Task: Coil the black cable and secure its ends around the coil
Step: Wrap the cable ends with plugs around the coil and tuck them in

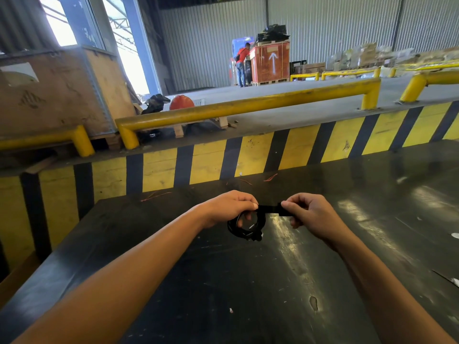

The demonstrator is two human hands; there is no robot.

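Black table [223, 281]: cable coil [246, 225] between hands

Left hand [227, 207] hides top of cable coil [246, 225]; elbows cut off by bottom edge.

**Both hands raised, forearms converging**

Two bare forearms reach forward from the lower corners and converge toward the centre. The left hand [227, 207] is curled closed, knuckles up, thumb pointing toward the right hand, fingers hooked downward. The right hand [309, 214], just beside it, is pinched shut, thumb and forefinger pressed together, wrist slightly flexed.
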